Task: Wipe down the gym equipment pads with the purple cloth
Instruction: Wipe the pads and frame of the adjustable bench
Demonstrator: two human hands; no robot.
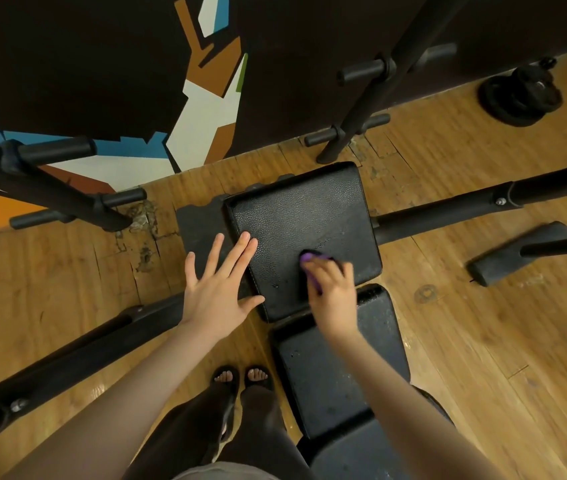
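Cloth-work on the square pad (pixel 296 216) — right hand (pixel 332 289) is gripping the purple cloth (pixel 310 263) bunched at centre frame; unwiped surface is lying upward. Left hand (pixel 218 289) — fingers spread flat — is bracing the pad's left edge.

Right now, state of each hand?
Left hand: open, fingers spread, fingertips resting on the square pad.
Right hand: gripping the purple cloth against the same pad.
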